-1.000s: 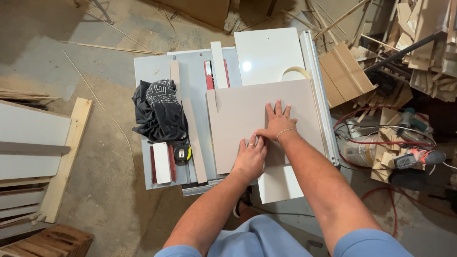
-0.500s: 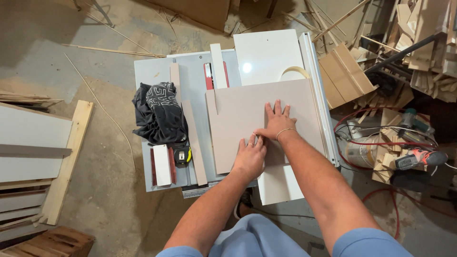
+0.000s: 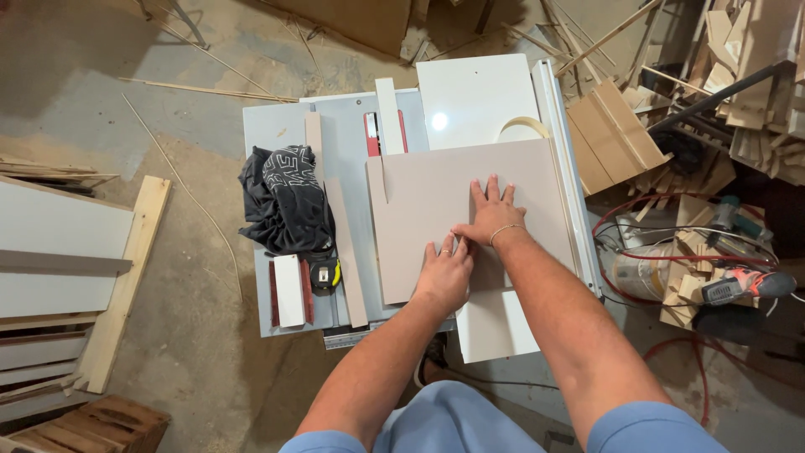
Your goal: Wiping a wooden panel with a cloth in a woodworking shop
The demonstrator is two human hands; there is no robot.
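Both hands: left hand (image 3: 444, 273) and right hand (image 3: 489, 216) are pressing flat, fingers spread, gripping nothing, on the beige rectangular board (image 3: 419, 201).
Board place: lying on the grey saw worktop (image 3: 272, 126), against its right edge.
Progress: a short slot is showing at the board's far edge; most is remaining uncut.
Texture: smooth, matte, thin.

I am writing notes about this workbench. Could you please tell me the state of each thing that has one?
Left hand: flat, pressing on the panel.
Right hand: fingers spread, flat on the panel.
Beige panel: lying flat on the saw table, slit started at its far edge.
Tape measure: closed, resting on the table.
Black cloth: crumpled.
Red drill: lying on its side.
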